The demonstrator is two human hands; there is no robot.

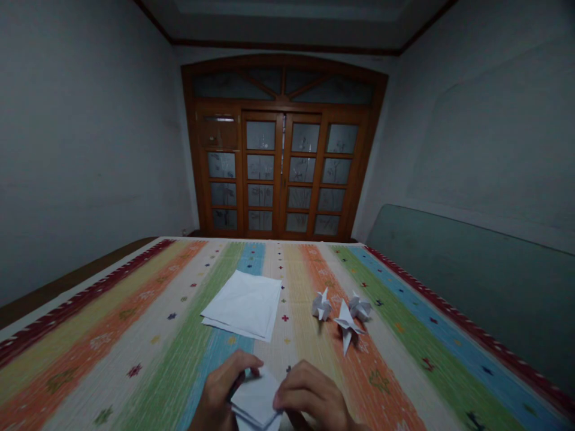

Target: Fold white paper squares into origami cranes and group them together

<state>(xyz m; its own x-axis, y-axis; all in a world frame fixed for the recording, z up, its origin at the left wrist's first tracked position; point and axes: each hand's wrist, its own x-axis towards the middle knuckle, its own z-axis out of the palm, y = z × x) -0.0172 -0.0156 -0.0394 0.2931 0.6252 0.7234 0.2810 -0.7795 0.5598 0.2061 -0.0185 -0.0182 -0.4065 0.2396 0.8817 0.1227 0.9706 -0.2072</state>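
Observation:
A folded white sheet of paper (257, 397) with several layers is between my two hands at the near edge of the view. My left hand (222, 389) grips its left side, the index finger curled over the top. On the right side, my right hand (314, 395) pinches the paper's edge between thumb and fingers. Just beyond my hands lies a stack of flat white paper squares (245, 304). To the right stand folded paper figures: a small one (321, 305), a pointed one (348, 326) and another (360, 306) behind it.
The table carries a striped cloth (148, 335) with small stitched motifs. A pale green board or bench back (467, 269) runs along the right side. Wooden doors with glass panes (283, 173) are at the far end, between pale walls.

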